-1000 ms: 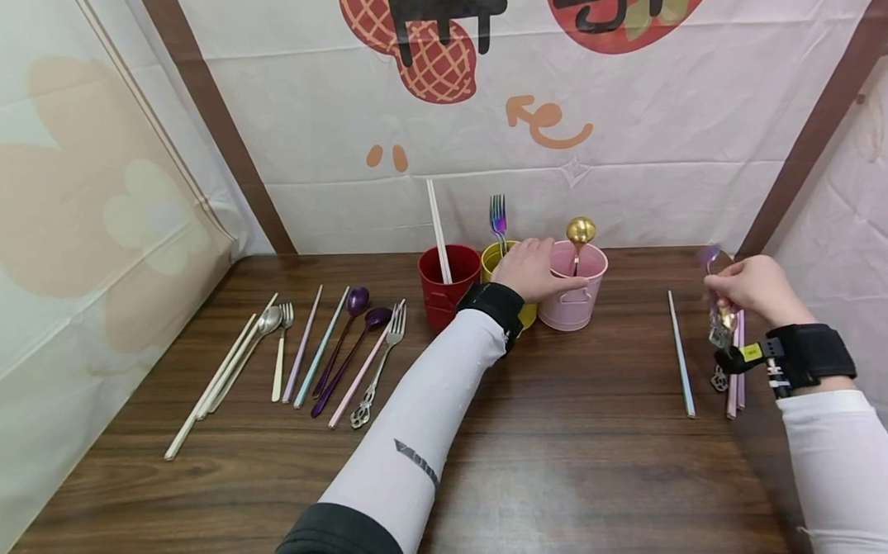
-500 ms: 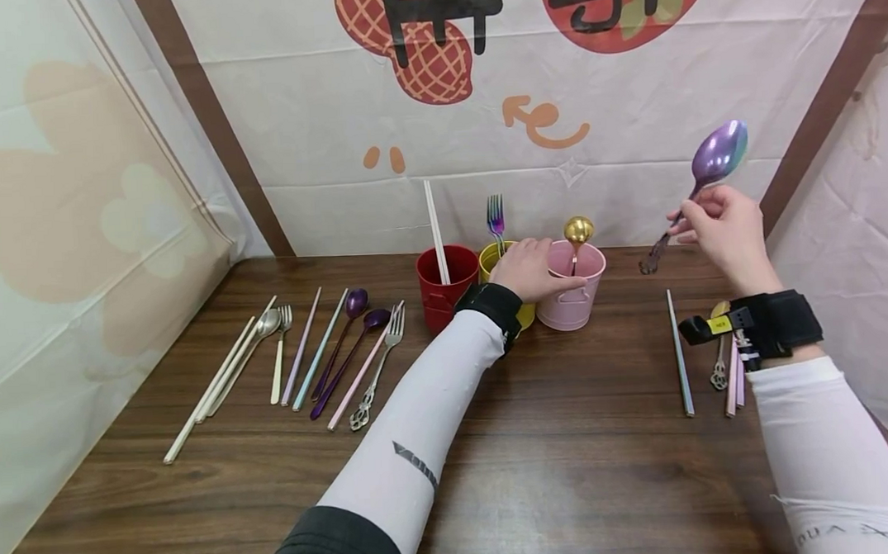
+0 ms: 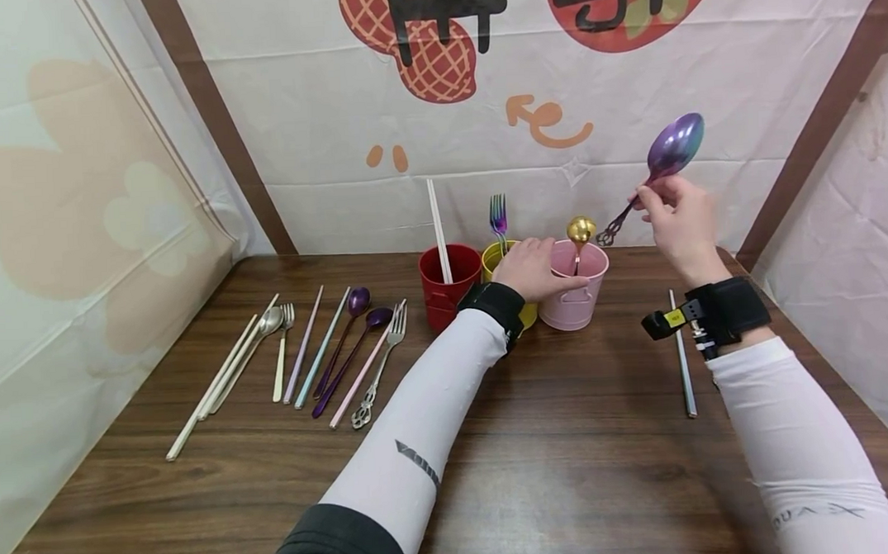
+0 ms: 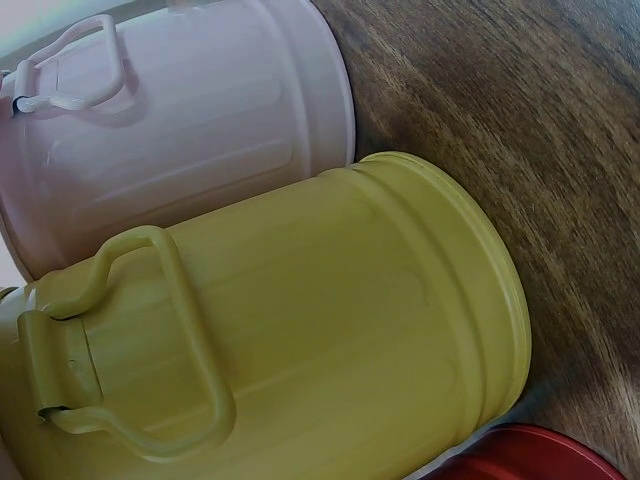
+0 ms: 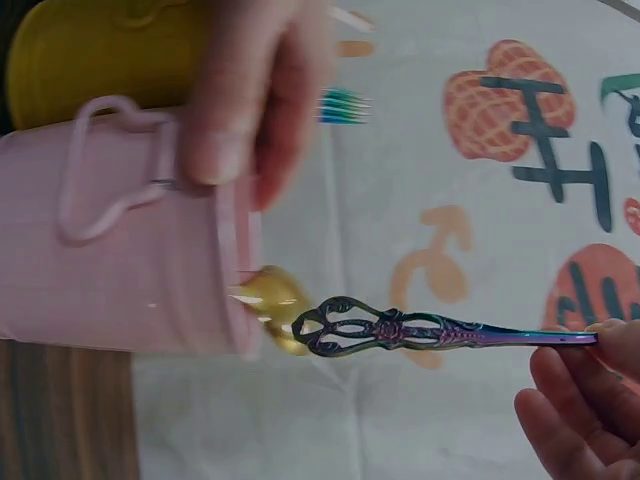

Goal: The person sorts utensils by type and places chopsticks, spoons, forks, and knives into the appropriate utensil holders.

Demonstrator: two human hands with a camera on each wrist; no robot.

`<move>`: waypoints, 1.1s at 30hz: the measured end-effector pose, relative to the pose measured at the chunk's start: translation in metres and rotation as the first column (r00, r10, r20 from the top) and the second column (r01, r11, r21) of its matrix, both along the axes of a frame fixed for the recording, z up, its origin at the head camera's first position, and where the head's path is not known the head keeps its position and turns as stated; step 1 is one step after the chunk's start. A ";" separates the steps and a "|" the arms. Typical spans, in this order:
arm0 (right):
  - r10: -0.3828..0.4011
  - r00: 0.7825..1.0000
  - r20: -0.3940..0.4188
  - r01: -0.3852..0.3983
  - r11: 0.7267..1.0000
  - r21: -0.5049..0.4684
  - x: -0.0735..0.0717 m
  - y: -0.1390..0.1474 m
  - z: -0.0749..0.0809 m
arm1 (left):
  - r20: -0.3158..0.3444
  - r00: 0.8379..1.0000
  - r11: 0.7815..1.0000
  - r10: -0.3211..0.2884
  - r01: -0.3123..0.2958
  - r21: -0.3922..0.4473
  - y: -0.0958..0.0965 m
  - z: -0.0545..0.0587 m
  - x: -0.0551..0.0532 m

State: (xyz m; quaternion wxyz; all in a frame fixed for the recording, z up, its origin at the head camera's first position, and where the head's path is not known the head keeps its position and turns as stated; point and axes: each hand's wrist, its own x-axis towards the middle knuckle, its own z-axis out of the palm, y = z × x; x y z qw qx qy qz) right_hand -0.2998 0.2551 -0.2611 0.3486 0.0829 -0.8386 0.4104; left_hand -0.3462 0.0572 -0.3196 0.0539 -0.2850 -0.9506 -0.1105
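My right hand (image 3: 681,221) pinches an iridescent purple-blue spoon (image 3: 675,145) in the air, its bowl up and its handle slanting down to the left. In the right wrist view the openwork handle end (image 5: 365,328) overlaps a gold spoon (image 5: 272,305), which stands in the pink bucket (image 5: 110,250). My left hand (image 3: 530,271) lies over the yellow bucket (image 4: 300,320) and reaches to the pink one. It grips the pink rim, thumb outside and a finger beyond the edge. Behind it an iridescent fork (image 3: 498,217) rises from the yellow bucket.
A red bucket (image 3: 452,289) with white chopsticks (image 3: 439,232) stands left of the yellow one. Cutlery lies on the left: a silver fork (image 3: 388,354), purple spoons (image 3: 357,301), chopsticks (image 3: 309,345). On the right, a blue chopstick (image 3: 683,366) lies beside my right forearm.
My right hand has lifted the iridescent spoon from the right side of the table and carried it up and left toward the pink bucket. The left hand has stayed in place.
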 end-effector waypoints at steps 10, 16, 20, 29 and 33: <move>0.012 0.993 0.119 -0.030 0.989 0.148 -0.011 -0.006 -0.035 | 0.000 1.000 1.000 0.012 -0.012 0.000 0.003 -0.002 -0.004; -0.007 0.983 0.182 -0.037 0.970 0.240 -0.015 -0.008 -0.051 | 0.010 1.000 1.000 0.010 -0.010 0.015 0.005 -0.006 -0.009; -0.020 0.968 0.250 -0.054 0.957 0.286 -0.016 -0.008 -0.058 | 0.008 1.000 1.000 0.007 -0.007 0.021 0.005 -0.007 -0.009; -0.038 0.956 0.292 -0.045 0.961 0.274 -0.020 -0.012 -0.065 | 0.015 1.000 1.000 0.011 -0.011 0.021 0.005 -0.009 -0.011; -0.026 0.966 0.258 -0.044 0.965 0.260 -0.021 -0.013 -0.067 | 0.008 1.000 1.000 0.012 -0.013 0.016 0.005 -0.008 -0.010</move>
